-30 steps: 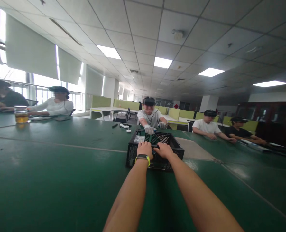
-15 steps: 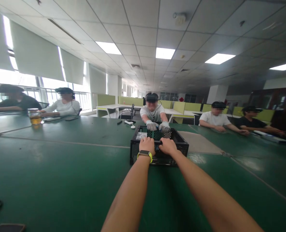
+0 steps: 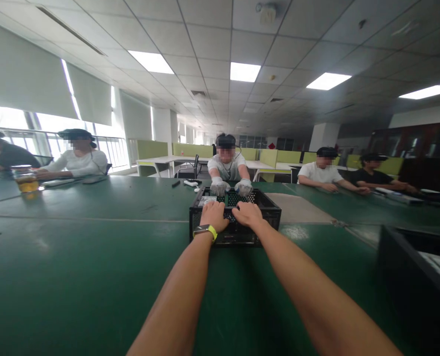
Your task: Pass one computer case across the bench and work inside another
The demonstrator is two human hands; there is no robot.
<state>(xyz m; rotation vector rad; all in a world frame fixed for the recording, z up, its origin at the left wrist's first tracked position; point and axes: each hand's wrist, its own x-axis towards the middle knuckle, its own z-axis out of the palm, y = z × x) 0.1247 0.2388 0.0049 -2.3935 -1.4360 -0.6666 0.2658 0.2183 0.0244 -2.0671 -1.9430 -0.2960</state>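
Note:
A black metal case (image 3: 242, 236), open at the top with perforated walls, rests on the green table (image 3: 93, 257). Both my arms reach forward to its near top edge. My left hand (image 3: 214, 215), with a yellow-strapped watch (image 3: 205, 230) at the wrist, has its fingers over that edge. Just to its right, my right hand (image 3: 248, 214) is closed on the same edge. Across the case, a person's two gloved hands (image 3: 220, 187) (image 3: 244, 187) are at the far edge.
A dark open box (image 3: 409, 267) stands at the right. A brown sheet (image 3: 301, 208) lies right of the case. Small white items (image 3: 190, 183) lie beyond it. At the far left is a cup of amber liquid (image 3: 27, 184). Other people sit at both sides.
The view has turned right, bringing the dark box into sight. The person's gloved hands are a little farther apart. My hands remain at the near edge of the case.

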